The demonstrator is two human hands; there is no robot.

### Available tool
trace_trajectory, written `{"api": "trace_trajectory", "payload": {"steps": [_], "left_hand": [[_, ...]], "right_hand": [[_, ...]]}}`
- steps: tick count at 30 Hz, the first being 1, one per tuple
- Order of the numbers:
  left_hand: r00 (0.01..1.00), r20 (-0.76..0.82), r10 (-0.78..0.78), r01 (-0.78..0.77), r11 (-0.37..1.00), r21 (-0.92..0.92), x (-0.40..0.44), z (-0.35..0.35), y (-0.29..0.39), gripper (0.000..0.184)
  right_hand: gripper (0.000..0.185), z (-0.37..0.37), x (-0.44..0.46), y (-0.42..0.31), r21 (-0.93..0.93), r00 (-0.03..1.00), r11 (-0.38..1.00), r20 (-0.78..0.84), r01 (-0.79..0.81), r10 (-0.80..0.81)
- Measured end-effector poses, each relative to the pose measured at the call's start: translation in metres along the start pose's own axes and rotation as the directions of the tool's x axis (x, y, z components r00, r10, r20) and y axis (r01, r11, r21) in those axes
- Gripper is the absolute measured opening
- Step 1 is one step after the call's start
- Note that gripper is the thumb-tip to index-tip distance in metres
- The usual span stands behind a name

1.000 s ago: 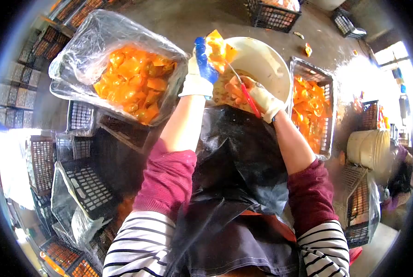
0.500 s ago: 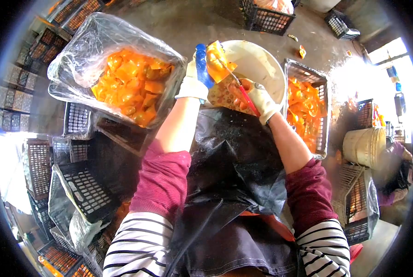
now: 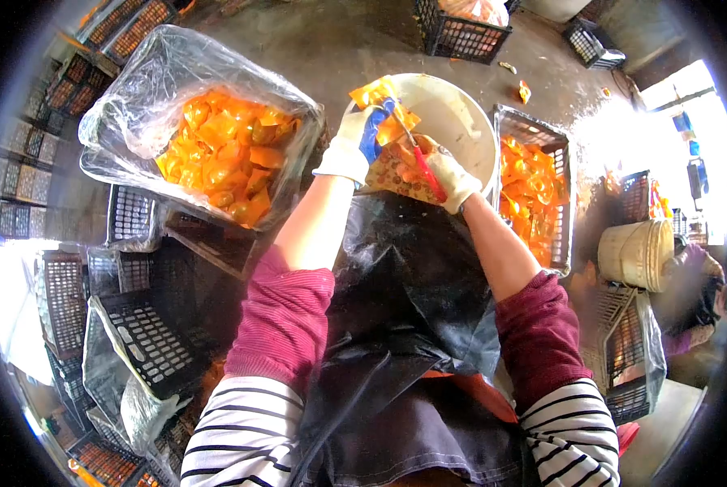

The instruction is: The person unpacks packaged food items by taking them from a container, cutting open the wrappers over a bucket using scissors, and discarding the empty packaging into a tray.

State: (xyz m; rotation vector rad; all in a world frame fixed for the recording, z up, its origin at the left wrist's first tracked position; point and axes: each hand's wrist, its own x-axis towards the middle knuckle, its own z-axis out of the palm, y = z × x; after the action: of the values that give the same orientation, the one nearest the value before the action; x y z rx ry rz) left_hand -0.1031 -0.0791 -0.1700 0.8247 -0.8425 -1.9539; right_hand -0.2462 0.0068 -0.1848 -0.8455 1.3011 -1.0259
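My left hand (image 3: 358,140), in a white and blue glove, is closed on an orange pepper (image 3: 371,92) with glossy skin, held over the near left rim of a large white bucket (image 3: 470,114). In my gloved right hand (image 3: 448,173) is a small knife with a red handle (image 3: 430,174). Its thin blade (image 3: 401,128) points up and left, against the pepper's lower part. Whether the blade is in the flesh or only touching it, I cannot tell. Below my hands, the bucket holds many small, pale and reddish round scraps (image 3: 404,174).
A plastic-lined crate (image 3: 112,122) of orange pepper pieces (image 3: 221,154) stands left of the bucket. Close on its right is a dark crate (image 3: 564,223) of peppers (image 3: 530,195). More crates (image 3: 148,337) are stacked at left; a pale bucket (image 3: 635,254) stands far right.
The pepper has tilted over and dropped slightly in my left hand, whose fingers now show on it. My right hand and the knife have shifted slightly left. The view has moved a little.
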Motion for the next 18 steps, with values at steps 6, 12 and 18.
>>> {"api": "trace_trajectory", "payload": {"steps": [6, 12, 18], "left_hand": [[0.989, 0.103, -0.103, 0.063, 0.939, 0.337, 0.014, -0.019, -0.006, 0.044], [0.993, 0.061, -0.103, 0.052, 0.827, 0.560, 0.001, -0.007, 0.006, 0.045], [0.994, -0.030, -0.102, 0.106, 0.945, 0.309, 0.014, -0.022, -0.013, 0.049]], "right_hand": [[0.026, -0.002, 0.000, -0.015, -0.213, 0.998, 0.974, -0.011, -0.070, 0.069], [0.041, 0.000, 0.002, -0.006, -0.196, 0.999, 0.980, -0.026, 0.017, -0.023], [0.035, -0.005, -0.004, -0.017, -0.359, 0.995, 0.928, -0.050, -0.096, 0.083]]}}
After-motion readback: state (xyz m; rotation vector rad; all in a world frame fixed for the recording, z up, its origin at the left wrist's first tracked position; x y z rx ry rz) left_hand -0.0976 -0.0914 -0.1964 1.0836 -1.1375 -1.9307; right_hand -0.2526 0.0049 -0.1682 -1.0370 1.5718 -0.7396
